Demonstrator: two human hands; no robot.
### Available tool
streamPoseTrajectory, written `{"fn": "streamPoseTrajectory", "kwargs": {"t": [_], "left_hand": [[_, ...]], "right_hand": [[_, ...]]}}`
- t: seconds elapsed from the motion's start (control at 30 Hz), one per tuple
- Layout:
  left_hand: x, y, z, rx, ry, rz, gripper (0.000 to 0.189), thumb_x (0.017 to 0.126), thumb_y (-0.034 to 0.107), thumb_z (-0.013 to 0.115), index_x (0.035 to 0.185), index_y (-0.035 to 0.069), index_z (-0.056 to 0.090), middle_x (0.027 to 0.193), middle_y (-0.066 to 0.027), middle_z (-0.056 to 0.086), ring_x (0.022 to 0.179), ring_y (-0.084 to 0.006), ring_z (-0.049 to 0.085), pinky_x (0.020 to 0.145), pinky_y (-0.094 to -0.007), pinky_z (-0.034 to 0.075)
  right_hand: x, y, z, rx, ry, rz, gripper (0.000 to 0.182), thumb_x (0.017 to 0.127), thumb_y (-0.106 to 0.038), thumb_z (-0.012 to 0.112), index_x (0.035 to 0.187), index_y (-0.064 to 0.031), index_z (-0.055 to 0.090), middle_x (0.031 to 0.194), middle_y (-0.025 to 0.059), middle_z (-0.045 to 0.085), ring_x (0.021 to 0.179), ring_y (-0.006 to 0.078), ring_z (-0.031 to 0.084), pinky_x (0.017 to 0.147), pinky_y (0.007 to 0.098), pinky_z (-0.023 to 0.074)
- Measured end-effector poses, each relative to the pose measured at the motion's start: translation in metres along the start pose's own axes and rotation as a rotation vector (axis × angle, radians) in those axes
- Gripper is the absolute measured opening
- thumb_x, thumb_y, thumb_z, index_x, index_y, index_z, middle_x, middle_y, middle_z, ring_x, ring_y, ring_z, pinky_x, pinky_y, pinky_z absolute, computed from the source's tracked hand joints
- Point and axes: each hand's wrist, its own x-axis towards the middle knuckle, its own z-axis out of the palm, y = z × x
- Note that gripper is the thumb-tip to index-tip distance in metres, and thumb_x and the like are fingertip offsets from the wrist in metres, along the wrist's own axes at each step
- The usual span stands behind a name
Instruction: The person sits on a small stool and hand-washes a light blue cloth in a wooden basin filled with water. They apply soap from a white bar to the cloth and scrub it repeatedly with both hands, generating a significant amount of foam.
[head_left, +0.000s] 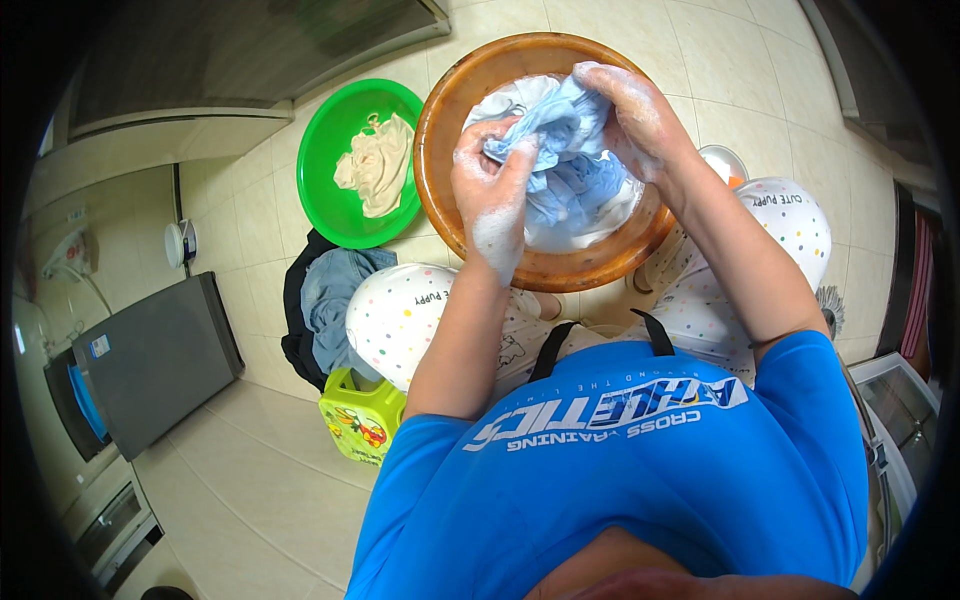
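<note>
Both my hands are wet and coated with suds above a round brown basin (442, 187). My left hand (491, 187) grips one side of a bunched light blue cloth garment (559, 124), thumb on top. The upper right part of the same garment is in my right hand (637, 120), whose palm side is partly hidden. Below, the garment's lower folds hang into the basin, over white cloth (626, 210) lying in soapy water.
A green plastic basin (319, 180) with a beige garment (382, 169) stands left of the brown one. Blue denim (337, 292) and black cloth (296, 352) lie by my left knee, beside a green plastic stool (360, 431). Right of the brown basin is a small bowl (731, 157).
</note>
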Motion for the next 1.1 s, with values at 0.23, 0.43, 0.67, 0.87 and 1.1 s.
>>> {"fn": "streamPoseTrajectory", "kwargs": {"t": [0.23,0.43,0.67,0.87,1.1], "left_hand": [[0.004,0.004,-0.008,-0.448,0.005,-0.142,0.011,0.081,0.003,0.049,0.092,0.002,0.048,0.091,-0.0072,0.052,0.089,-0.0158,0.054,0.082,-0.0308,0.046],[0.001,-0.003,0.003,-0.392,0.030,-0.245,0.025,0.094,0.029,0.049,0.077,0.011,0.050,0.072,0.0000,0.051,0.073,-0.0105,0.054,0.070,-0.0252,0.046],[-0.039,-0.042,0.021,-0.037,-0.149,-0.124,0.025,0.097,0.032,0.039,0.089,0.012,0.051,0.079,0.0009,0.053,0.077,-0.0097,0.054,0.069,-0.0278,0.047],[-0.033,-0.014,0.019,-0.002,-0.286,-0.457,0.034,0.096,0.028,0.038,0.124,0.010,0.040,0.115,-0.0040,0.050,0.109,-0.0148,0.049,0.090,-0.0292,0.043],[-0.036,-0.008,0.017,-0.074,-0.150,-0.370,0.035,0.096,0.034,0.036,0.121,0.010,0.043,0.112,-0.0031,0.052,0.103,-0.0138,0.051,0.087,-0.0286,0.044]], "right_hand": [[-0.001,0.002,0.004,-0.100,0.025,-0.031,0.024,0.086,-0.022,0.058,0.096,0.0000,0.060,0.088,0.0062,0.061,0.082,0.0132,0.058,0.073,0.0268,0.0472],[-0.018,0.030,0.013,-0.761,0.022,-0.522,0.023,0.076,-0.022,0.065,0.095,-0.0092,0.060,0.089,0.0087,0.061,0.082,0.0179,0.059,0.069,0.0316,0.0489],[-0.022,0.048,0.020,-1.195,-0.198,-0.956,0.010,0.070,-0.019,0.061,0.075,-0.0106,0.057,0.074,0.0082,0.059,0.067,0.0331,0.058,0.055,0.0377,0.0469],[-0.017,0.045,0.027,-1.068,-0.106,-0.921,0.009,0.071,-0.014,0.063,0.070,-0.0085,0.056,0.065,0.0080,0.054,0.060,0.0247,0.056,0.054,0.0334,0.0451],[-0.038,0.046,0.029,-1.370,-0.326,-0.973,0.009,0.069,-0.016,0.063,0.075,-0.0131,0.058,0.069,0.0038,0.057,0.066,0.0253,0.060,0.056,0.0367,0.0482]]}}
